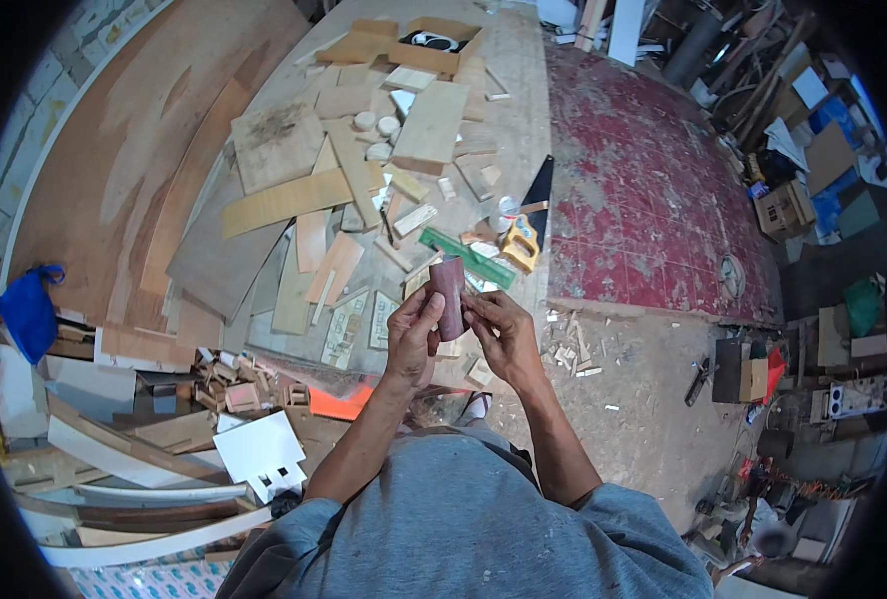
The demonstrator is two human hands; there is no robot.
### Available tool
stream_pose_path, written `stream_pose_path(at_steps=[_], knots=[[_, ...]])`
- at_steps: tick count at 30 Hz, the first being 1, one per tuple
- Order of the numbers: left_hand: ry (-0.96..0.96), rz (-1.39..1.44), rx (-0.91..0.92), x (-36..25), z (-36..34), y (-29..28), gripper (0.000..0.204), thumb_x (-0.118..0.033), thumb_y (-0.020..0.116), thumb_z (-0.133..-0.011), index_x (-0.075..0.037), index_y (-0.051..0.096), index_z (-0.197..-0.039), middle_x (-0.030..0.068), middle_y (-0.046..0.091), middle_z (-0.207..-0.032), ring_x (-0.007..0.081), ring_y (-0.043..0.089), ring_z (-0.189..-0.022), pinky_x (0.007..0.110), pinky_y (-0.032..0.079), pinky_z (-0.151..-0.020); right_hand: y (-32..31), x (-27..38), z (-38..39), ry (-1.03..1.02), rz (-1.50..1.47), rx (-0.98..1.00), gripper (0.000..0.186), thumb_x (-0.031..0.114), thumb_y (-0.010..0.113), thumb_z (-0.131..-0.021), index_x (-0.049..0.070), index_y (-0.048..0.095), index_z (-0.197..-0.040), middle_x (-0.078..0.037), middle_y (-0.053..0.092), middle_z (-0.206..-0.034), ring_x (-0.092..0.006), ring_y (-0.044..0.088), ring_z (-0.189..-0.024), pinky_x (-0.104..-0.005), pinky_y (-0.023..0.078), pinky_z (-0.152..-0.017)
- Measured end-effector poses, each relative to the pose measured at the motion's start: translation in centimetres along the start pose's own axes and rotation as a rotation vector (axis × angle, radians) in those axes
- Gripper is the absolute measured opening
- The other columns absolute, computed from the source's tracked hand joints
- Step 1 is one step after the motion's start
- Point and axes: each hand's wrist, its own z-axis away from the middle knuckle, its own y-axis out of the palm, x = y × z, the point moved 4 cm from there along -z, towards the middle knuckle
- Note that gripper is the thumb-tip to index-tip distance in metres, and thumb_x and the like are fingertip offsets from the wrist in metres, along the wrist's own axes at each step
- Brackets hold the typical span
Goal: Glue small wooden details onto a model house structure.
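Observation:
In front of my body I hold a rolled piece of reddish-brown sandpaper (447,298), standing roughly upright. My left hand (411,331) wraps its left side, with the thumb lying across the front. The fingers of my right hand (504,334) are bent and pinch at its right edge. Whether anything sits inside the roll cannot be seen. Just beyond my hands a green straight-edged strip (466,258) lies on the worktable (515,90). Close to it rests a handsaw with a yellow handle (520,245) and a dark blade.
Wood offcuts and boards (433,125) cover much of the table, with an open cardboard box (443,45) at the far end. Large plywood sheets (124,150) lean at the left. Scrap wood (239,384) is heaped lower left. A red floor (653,180) and clutter lie right.

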Motion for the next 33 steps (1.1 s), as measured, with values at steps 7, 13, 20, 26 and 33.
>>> stream_pose_path(at_steps=[7,13,20,26,33], knots=[[0.018,0.088,0.06,0.3,-0.7,4.0,0.037,-0.016,0.06,-0.096,0.001,0.055,-0.129,0.0066,0.065,-0.112,0.0116,0.062,-0.097,0.028,0.051,-0.085,-2.0,0.7,1.7,0.151,-0.173,-0.342,0.016,0.0,0.067,-0.086,-0.001,0.07,-0.102,-0.008,0.068,-0.09,-0.0109,0.064,-0.079,-0.024,0.051,-0.071],[0.026,0.074,0.076,0.4,-0.8,5.2,0.036,-0.013,0.061,-0.095,0.0,0.056,-0.129,0.0057,0.065,-0.112,0.0104,0.062,-0.096,0.027,0.052,-0.084,-3.1,1.1,1.9,0.115,-0.135,-0.369,0.012,-0.002,0.065,-0.087,-0.003,0.07,-0.097,-0.005,0.068,-0.088,-0.0081,0.061,-0.077,-0.0225,0.05,-0.069],[0.032,0.141,0.06,-0.1,-0.9,6.0,0.035,-0.012,0.061,-0.095,-0.001,0.057,-0.128,0.0046,0.066,-0.111,0.0089,0.062,-0.094,0.026,0.053,-0.082,-3.6,2.5,0.7,-0.055,0.017,-0.401,0.011,-0.003,0.065,-0.085,-0.003,0.067,-0.097,-0.007,0.067,-0.084,-0.0082,0.061,-0.073,-0.0232,0.049,-0.065],[0.084,0.092,0.026,-0.3,-0.9,5.9,0.033,-0.011,0.062,-0.095,0.0,0.059,-0.126,0.005,0.066,-0.111,0.0098,0.062,-0.094,0.025,0.051,-0.082,-2.6,1.8,1.8,-0.038,0.073,-0.44,0.012,-0.003,0.066,-0.083,-0.003,0.068,-0.094,-0.01,0.068,-0.081,-0.0102,0.063,-0.074,-0.0253,0.05,-0.063],[0.149,0.036,0.031,-0.8,-0.5,6.1,0.036,-0.016,0.06,-0.096,-0.001,0.056,-0.128,0.0048,0.065,-0.112,0.0106,0.063,-0.095,0.027,0.052,-0.084,-2.3,4.0,1.0,-0.114,0.061,-0.486,0.015,-0.002,0.064,-0.08,-0.002,0.067,-0.095,-0.013,0.066,-0.079,-0.0187,0.062,-0.065,-0.0291,0.048,-0.06]])
